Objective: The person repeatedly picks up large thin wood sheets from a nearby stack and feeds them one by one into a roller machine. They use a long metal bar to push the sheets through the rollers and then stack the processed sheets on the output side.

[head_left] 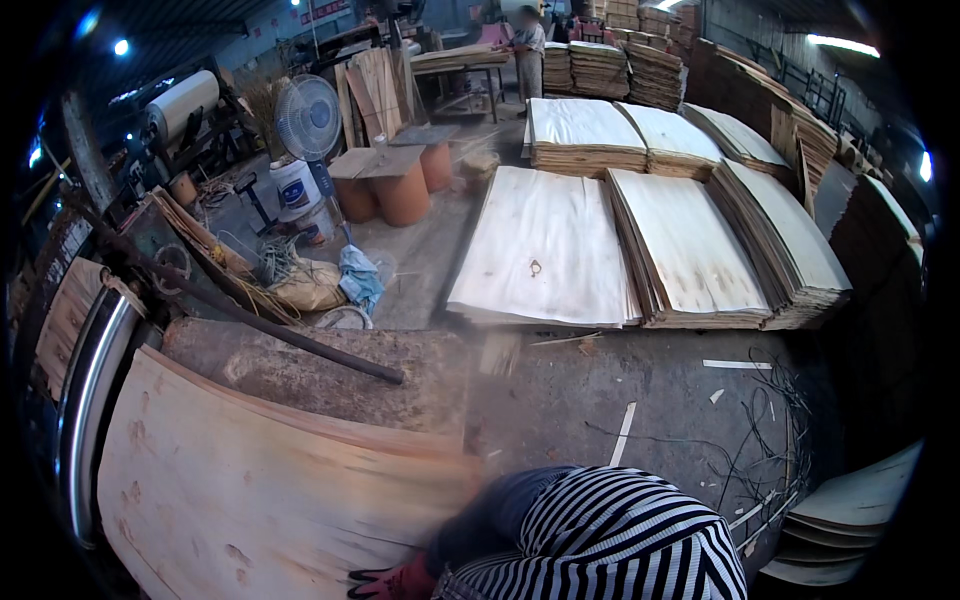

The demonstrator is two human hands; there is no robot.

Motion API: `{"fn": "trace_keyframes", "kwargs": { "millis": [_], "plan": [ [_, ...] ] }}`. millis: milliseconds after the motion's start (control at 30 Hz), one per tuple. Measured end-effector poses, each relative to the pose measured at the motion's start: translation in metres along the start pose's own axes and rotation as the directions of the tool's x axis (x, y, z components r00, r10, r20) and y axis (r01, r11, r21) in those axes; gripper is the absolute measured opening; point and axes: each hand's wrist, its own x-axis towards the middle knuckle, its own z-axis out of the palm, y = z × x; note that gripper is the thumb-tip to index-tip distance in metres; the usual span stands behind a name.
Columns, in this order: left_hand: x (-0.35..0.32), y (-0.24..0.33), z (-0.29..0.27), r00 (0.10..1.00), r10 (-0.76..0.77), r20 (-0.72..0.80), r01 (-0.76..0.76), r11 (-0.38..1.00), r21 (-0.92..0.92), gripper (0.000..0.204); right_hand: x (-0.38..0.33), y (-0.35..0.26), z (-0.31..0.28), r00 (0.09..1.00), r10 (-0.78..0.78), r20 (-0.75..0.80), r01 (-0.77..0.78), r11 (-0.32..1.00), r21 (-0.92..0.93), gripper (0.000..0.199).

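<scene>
A broad, pale wood veneer sheet [270, 480] with brown knots fills the lower left. My right hand [402, 580], in a red glove with black fingers, rests on its near edge at the bottom of the view. The visible fingers are spread, with nothing seen in them. A black-and-white striped sleeve [620, 530] covers the arm, which comes in from the lower right. Left of the sheet stands a shiny metal roller [95, 400]. Beyond the sheet's far edge lies a rough, worn board surface [300, 375]. My left hand is out of view.
A dark metal bar [270, 328] slants above the sheet. Veneer stacks [545, 240] stand ahead to the right. Tangled cords [765, 430] and wood strips [623, 433] litter the floor. A fan [308, 118] and bucket [294, 188] stand left; another person [529, 55] is far back.
</scene>
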Motion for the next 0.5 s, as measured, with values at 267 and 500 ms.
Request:
{"fn": "trace_keyframes", "kwargs": {
  "millis": [267,500],
  "plan": [
    [-0.004,0.002,-0.001,1.0,-0.003,-0.004,0.003,1.0,0.008,0.055,-0.006,-0.005,0.004,1.0,-0.006,-0.027,0.006,1.0,-0.006,0.052],
    [-0.004,0.004,0.0,1.0,0.008,-0.007,-0.008,1.0,-0.004,0.055,-0.012,-0.011,-0.011,0.998,0.002,-0.055,-0.002,1.0,-0.017,0.049]
  ]
}}
